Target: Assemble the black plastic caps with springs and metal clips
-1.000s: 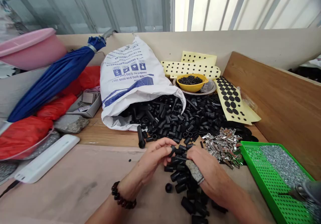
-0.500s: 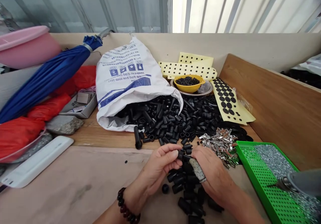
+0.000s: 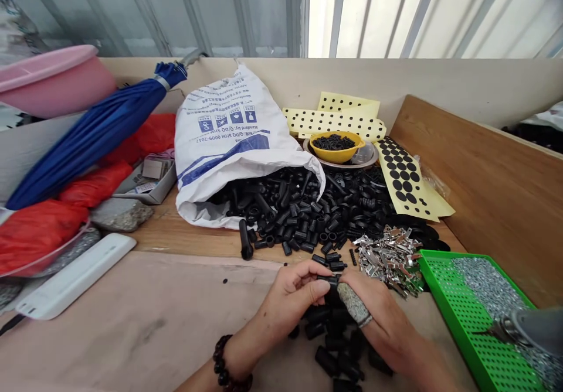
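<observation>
My left hand (image 3: 294, 298), with a dark bead bracelet (image 3: 226, 364) on its wrist, pinches a small black plastic tube (image 3: 329, 279) between thumb and fingers. My right hand (image 3: 382, 321) meets it from the right, fingers closed on the same tube; its thumb wears a grey fabric finger cot (image 3: 354, 303). Both hands hover over a small heap of black tubes (image 3: 338, 351) at the table's near edge. A big pile of the same tubes (image 3: 308, 207) spills from a white woven sack (image 3: 229, 140) lying on its side behind.
A heap of shiny metal clips (image 3: 389, 257) lies right of the hands, beside a green perforated tray (image 3: 479, 316) of small metal parts. Yellow sticker sheets (image 3: 402, 175), a yellow bowl (image 3: 336, 146), a blue umbrella (image 3: 94, 134), red bags (image 3: 39, 228), a pink basin (image 3: 53, 81), a white bar (image 3: 74, 275) sit around.
Both hands have drawn slightly nearer and to the right over the small heap, still working one black tube between them. The view shifted a little; nothing else moved.
</observation>
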### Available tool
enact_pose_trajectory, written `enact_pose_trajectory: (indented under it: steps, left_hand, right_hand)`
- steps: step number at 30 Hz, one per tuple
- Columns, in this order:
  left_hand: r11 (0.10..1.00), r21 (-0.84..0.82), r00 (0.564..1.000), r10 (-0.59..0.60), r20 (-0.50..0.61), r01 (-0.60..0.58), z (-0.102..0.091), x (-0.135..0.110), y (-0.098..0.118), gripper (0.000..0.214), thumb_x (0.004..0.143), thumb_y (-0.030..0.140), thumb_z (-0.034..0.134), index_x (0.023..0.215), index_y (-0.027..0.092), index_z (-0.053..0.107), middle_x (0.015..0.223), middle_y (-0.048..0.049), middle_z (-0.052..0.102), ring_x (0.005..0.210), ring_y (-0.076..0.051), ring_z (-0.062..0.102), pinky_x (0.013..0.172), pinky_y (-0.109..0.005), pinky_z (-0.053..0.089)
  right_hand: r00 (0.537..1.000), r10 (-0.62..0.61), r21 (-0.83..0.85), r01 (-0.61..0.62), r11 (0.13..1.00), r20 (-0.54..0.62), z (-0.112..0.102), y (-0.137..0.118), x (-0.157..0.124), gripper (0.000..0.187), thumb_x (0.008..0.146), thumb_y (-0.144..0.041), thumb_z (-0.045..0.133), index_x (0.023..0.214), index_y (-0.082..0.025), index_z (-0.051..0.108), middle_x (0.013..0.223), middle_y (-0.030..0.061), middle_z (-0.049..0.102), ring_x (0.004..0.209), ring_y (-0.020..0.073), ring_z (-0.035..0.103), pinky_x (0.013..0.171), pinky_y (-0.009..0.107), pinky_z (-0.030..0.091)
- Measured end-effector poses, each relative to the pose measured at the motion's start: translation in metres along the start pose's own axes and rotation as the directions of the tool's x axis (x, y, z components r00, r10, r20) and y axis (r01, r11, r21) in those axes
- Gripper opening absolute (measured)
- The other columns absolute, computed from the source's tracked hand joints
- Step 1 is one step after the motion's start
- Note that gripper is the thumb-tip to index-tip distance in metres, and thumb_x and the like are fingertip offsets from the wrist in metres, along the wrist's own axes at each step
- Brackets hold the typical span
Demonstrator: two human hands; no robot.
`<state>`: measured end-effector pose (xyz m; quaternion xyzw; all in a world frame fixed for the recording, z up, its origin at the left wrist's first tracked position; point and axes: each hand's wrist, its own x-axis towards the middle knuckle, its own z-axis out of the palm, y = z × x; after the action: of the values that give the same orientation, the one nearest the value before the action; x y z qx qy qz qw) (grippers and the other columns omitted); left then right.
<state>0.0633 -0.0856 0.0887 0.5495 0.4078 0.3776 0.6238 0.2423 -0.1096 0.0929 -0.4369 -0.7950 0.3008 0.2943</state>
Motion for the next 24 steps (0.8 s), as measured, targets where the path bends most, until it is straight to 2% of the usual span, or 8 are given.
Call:
enact_pose_trajectory:
  steps: [2, 4, 7, 9, 13, 16, 19, 24]
  left_hand:
    - [0.975, 0.173, 0.99, 0.139, 0.008, -0.138, -0.001, -0.002, 0.001, 0.015, 0.078, 0.024, 0.06, 0.087, 0.015, 0.066, 0.068, -0.0007, 0.062, 0.063, -0.013, 0.056, 0.059, -0.022, 0.042]
    - [0.905, 0.303, 0.954, 0.296, 0.055, -0.298, -0.001, -0.004, 0.002, 0.013, 0.08, 0.02, 0.057, 0.089, 0.016, 0.066, 0.079, -0.0033, 0.066, 0.074, -0.015, 0.06, 0.068, -0.024, 0.044]
    - [0.837, 0.352, 0.905, 0.416, 0.089, -0.419, 0.0, -0.005, 0.002, 0.013, 0.082, 0.017, 0.056, 0.09, 0.016, 0.065, 0.089, -0.0051, 0.068, 0.084, -0.017, 0.061, 0.076, -0.025, 0.044]
    - [0.857, 0.348, 0.921, 0.387, 0.051, -0.379, 0.001, -0.005, 0.001, 0.012, 0.081, 0.017, 0.057, 0.089, 0.016, 0.066, 0.085, -0.0041, 0.068, 0.08, -0.016, 0.061, 0.073, -0.024, 0.045]
    - [0.952, 0.23, 0.977, 0.212, -0.01, -0.204, 0.004, -0.005, -0.004, 0.013, 0.079, 0.018, 0.057, 0.088, 0.015, 0.066, 0.068, -0.0005, 0.064, 0.06, -0.013, 0.058, 0.056, -0.02, 0.045]
    - [0.949, 0.238, 0.976, 0.216, -0.016, -0.206, 0.006, -0.006, -0.007, 0.012, 0.079, 0.019, 0.057, 0.086, 0.015, 0.066, 0.068, -0.0006, 0.063, 0.058, -0.012, 0.057, 0.054, -0.02, 0.044]
    - [0.888, 0.317, 0.935, 0.355, -0.01, -0.334, 0.007, -0.008, -0.008, 0.009, 0.081, 0.018, 0.057, 0.086, 0.015, 0.065, 0.076, -0.0019, 0.065, 0.067, -0.013, 0.059, 0.061, -0.021, 0.046]
    - [0.677, 0.476, 0.806, 0.578, 0.128, -0.561, 0.007, -0.01, -0.003, 0.015, 0.085, 0.014, 0.053, 0.098, 0.016, 0.06, 0.091, -0.0052, 0.066, 0.086, -0.015, 0.06, 0.078, -0.022, 0.046]
  right_hand:
    - [1.0, 0.002, 0.078, -0.003, 0.997, 0.009, 0.0, 0.0, 0.0, 0.019, 0.09, -0.022, 0.032, 0.074, -0.022, 0.041, 0.069, -0.0018, 0.048, 0.063, 0.014, 0.045, 0.059, 0.024, 0.034]
    - [0.999, 0.044, 0.134, -0.046, 0.99, 0.016, 0.001, 0.001, 0.0, 0.019, 0.09, -0.022, 0.032, 0.072, -0.021, 0.039, 0.068, -0.0022, 0.048, 0.062, 0.0134, 0.044, 0.057, 0.024, 0.033]
    - [0.999, 0.048, 0.104, -0.047, 0.994, -0.01, 0.002, 0.003, -0.001, 0.02, 0.09, -0.023, 0.031, 0.071, -0.021, 0.037, 0.067, -0.0015, 0.048, 0.061, 0.0138, 0.044, 0.056, 0.024, 0.032]
    - [0.999, -0.012, 0.031, 0.013, 0.999, -0.038, 0.003, 0.004, -0.002, 0.02, 0.09, -0.024, 0.03, 0.072, -0.021, 0.039, 0.068, -0.0004, 0.049, 0.061, 0.0146, 0.045, 0.056, 0.026, 0.032]
    - [0.99, -0.131, -0.077, 0.127, 0.989, -0.053, 0.006, 0.006, -0.003, 0.019, 0.09, -0.023, 0.028, 0.078, -0.02, 0.043, 0.075, 0.0038, 0.053, 0.068, 0.0173, 0.048, 0.06, 0.028, 0.034]
    - [0.991, -0.113, -0.085, 0.107, 0.991, -0.072, 0.008, 0.006, -0.002, 0.02, 0.09, -0.022, 0.028, 0.076, -0.021, 0.042, 0.072, 0.0028, 0.051, 0.064, 0.0166, 0.046, 0.058, 0.028, 0.033]
    - [0.997, -0.016, 0.032, 0.018, 0.999, -0.076, 0.009, 0.005, -0.003, 0.019, 0.089, -0.023, 0.031, 0.072, -0.021, 0.039, 0.067, -0.0003, 0.048, 0.06, 0.0145, 0.043, 0.055, 0.026, 0.032]
    - [0.992, 0.053, 0.191, -0.03, 0.981, -0.113, 0.011, 0.004, -0.005, 0.021, 0.089, -0.023, 0.032, 0.069, -0.021, 0.036, 0.065, -0.0028, 0.044, 0.059, 0.0127, 0.042, 0.054, 0.024, 0.031]
